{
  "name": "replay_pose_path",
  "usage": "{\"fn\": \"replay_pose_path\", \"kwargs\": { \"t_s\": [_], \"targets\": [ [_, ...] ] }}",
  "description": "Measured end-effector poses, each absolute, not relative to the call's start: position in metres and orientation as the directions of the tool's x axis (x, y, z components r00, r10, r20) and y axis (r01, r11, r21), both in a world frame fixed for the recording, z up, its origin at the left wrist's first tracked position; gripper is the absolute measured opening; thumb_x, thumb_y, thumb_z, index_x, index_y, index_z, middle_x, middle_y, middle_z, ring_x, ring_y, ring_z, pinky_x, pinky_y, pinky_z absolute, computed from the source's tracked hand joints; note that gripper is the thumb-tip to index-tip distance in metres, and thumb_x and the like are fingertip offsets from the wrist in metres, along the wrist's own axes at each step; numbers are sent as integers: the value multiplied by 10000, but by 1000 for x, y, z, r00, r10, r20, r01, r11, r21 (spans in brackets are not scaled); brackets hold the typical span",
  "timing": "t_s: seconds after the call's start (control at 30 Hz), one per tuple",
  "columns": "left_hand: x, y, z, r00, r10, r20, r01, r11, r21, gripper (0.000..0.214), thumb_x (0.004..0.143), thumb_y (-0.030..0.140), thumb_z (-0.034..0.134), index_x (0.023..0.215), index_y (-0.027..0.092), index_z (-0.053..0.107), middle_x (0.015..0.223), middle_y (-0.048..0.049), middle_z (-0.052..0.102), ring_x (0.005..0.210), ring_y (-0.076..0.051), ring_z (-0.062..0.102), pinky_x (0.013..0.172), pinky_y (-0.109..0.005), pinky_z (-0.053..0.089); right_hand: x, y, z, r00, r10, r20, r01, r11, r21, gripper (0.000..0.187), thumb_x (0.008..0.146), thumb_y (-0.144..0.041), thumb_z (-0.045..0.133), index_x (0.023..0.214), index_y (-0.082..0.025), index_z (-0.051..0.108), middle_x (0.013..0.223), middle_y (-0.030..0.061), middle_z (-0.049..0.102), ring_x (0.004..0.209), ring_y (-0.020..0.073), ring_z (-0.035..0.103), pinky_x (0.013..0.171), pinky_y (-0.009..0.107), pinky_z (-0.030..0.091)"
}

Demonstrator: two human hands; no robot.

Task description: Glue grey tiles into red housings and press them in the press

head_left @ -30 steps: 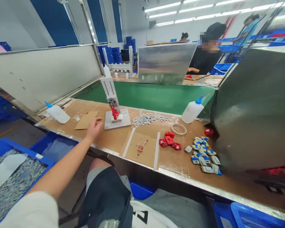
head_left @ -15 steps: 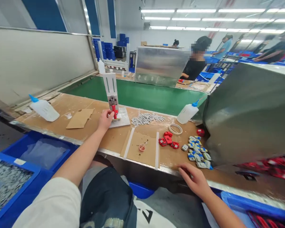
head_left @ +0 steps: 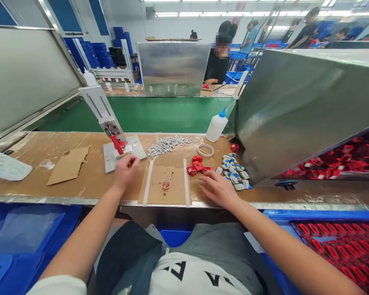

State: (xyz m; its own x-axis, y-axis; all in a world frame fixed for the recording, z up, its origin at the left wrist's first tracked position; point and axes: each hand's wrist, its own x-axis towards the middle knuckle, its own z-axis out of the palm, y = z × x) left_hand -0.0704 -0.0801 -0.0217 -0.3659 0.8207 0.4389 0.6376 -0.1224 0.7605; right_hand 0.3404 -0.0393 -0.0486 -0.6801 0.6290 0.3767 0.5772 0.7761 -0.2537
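Note:
My left hand [head_left: 125, 171], its fingers curled together, is just in front of a toggle-clamp fixture [head_left: 103, 110] with a red handle [head_left: 117, 144]. Whatever those fingers may hold is too small to make out. Fingers stretched out, my right hand [head_left: 217, 187] reaches over the worktop beside a small pile of red plastic parts [head_left: 197, 164]. It appears to hold nothing. To its right lie several grey, blue and yellow pieces [head_left: 233, 170]. Between my hands, a small round cup [head_left: 165, 184] sits on a taped cardboard sheet [head_left: 155, 192].
Small grey pieces [head_left: 167, 144] are heaped behind the cardboard. A white squeeze bottle [head_left: 216, 127] and a tape ring [head_left: 205, 150] stand at right, near a metal housing [head_left: 295, 102]. A green belt [head_left: 166, 114] runs behind. Blue bins [head_left: 273, 221] flank me. A person [head_left: 217, 61] works opposite.
My view has turned to the right. My left hand has left the clamp and drawn back toward me; the red handle now tilts. My right hand has moved forward from the table edge to the red parts.

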Motion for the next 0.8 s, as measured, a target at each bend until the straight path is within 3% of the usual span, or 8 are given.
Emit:
{"fn": "replay_pose_path", "kwargs": {
  "t_s": [0.07, 0.1, 0.2, 0.3, 0.4, 0.6, 0.7, 0.8],
  "targets": [
    [-46, -59, -20, -216, 923, 319, 551, -154, 820, 294, 924, 434, 626, 755, 196, 660, 692, 11, 590, 688, -152, 513, 655, -281, 396, 320, -14, -34, -764, 548, 340, 564, 824, -61, 470, 983, -320, 681, 1428, -170, 651, 1428, 194, 658, 1312, 361, 605, 1089, 500, 488],
    [-35, -46, -20, -162, 954, 253, 468, -151, 871, 288, 919, 430, 632, 761, 191, 670, 686, 9, 594, 681, -148, 513, 645, -275, 399, 311, 0, -28, -807, 512, 294, 535, 845, -1, 512, 954, -329, 729, 1428, -153, 651, 1463, 202, 636, 1396, 389, 543, 1164, 546, 430],
    [-11, -10, -26, -17, 986, 169, 337, -153, 929, 301, 897, 469, 640, 900, 180, 723, 757, -12, 683, 635, -131, 539, 602, -258, 433, 293, 35, -20, -881, 451, 140, 460, 887, 38, 460, 895, -349, 813, 1299, -150, 723, 1325, 185, 708, 1375, 388, 556, 1253, 615, 302],
    [1, 5, -42, 76, 988, 133, 229, -147, 962, 417, 928, 547, 582, 1059, 172, 708, 842, -40, 733, 567, -110, 541, 537, -245, 432, 282, 47, -21, -885, 438, 156, 433, 899, -65, 426, 898, -429, 820, 1232, -178, 735, 1200, 146, 742, 1227, 344, 625, 1214, 587, 341],
    [8, 5, -56, 177, 978, 107, 146, -133, 980, 507, 928, 606, 609, 1207, 188, 680, 879, -40, 753, 509, -93, 530, 506, -241, 426, 261, 42, -25, -793, 502, 345, 447, 864, -230, 455, 939, -470, 773, 1293, -196, 695, 1255, 146, 721, 1198, 326, 616, 1087, 501, 443],
    [3, 5, -59, 304, 950, 67, 46, -84, 995, 501, 846, 611, 771, 1068, 171, 687, 819, -41, 731, 501, -100, 554, 477, -246, 421, 211, 27, -32, -626, 557, 546, 378, 829, -413, 497, 970, -419, 722, 1411, -215, 615, 1332, 163, 684, 1222, 325, 588, 1046, 479, 457],
    [-5, 7, -56, 287, 955, 81, -18, -80, 997, 524, 852, 587, 780, 1154, 182, 645, 1008, -83, 769, 609, -115, 648, 522, -237, 466, 215, 16, -43, -466, 667, 582, 346, 742, -574, 322, 1031, -492, 599, 1153, -199, 659, 1072, 111, 697, 962, 242, 608, 872, 377, 479],
    [-9, 7, -52, 217, 967, 136, -116, -113, 987, 594, 805, 493, 865, 1253, 190, 618, 1186, -116, 765, 773, -140, 723, 642, -247, 540, 222, 6, -57, -557, 687, 467, 307, 692, -653, 440, 1066, -524, 479, 761, -213, 536, 689, -10, 532, 655, 150, 471, 656, 291, 365]
  ]
}}
